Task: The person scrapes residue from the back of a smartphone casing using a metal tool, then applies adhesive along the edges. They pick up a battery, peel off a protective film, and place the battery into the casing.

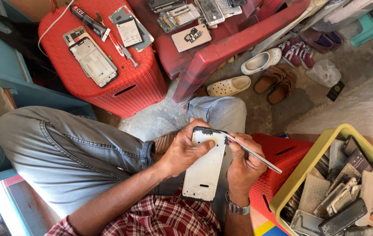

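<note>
My left hand (181,150) grips a white phone frame (203,170) by its upper left edge, thumb resting on its face. My right hand (243,161) holds a thin metal tool (256,154), its tip touching the frame's upper right edge. The frame lies lengthwise over my lap, between my jean-clad knees. A metal watch (237,206) sits on my right wrist.
A red plastic stool (129,87) ahead carries phone frames, a battery and screwdrivers. A red table (221,46) beyond holds more phone parts. A yellow bin (302,175) at right is full of several phone frames. Shoes and sandals (260,61) lie on the concrete floor.
</note>
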